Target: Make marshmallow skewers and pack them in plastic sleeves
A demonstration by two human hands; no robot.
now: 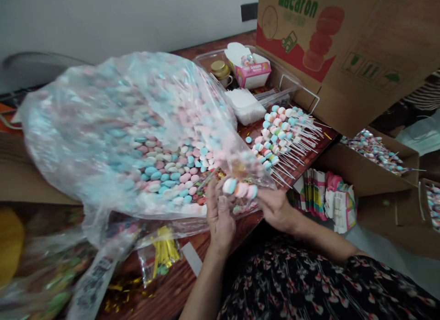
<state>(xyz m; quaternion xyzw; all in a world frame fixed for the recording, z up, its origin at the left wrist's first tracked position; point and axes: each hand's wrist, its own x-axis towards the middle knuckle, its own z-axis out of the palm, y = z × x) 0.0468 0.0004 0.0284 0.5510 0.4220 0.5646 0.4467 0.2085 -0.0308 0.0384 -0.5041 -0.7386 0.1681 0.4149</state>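
A short skewer of pastel marshmallow-like candies [242,190], in blue, white, pink and orange, is held level between my hands. Closed fingers of my right hand [279,209] grip its right end, where the stick is hidden by the hand. At the left end, my left hand [220,217] is curled with thumb and fingers against the blue-and-white candy. Just beyond both hands lies the mouth of a large clear plastic bag [165,104], full of loose pink, blue and white candies [165,178]. Small orange and green gummy-like pieces [202,194] show beside my left fingers.
Rows of candy skewers [280,132] with white sticks lie at the table's right edge. Behind are a clear tray [209,58], a pink box [252,74] and a white stack [245,104]. A large carton [343,81] stands right; gold twist ties [165,251] lie in front.
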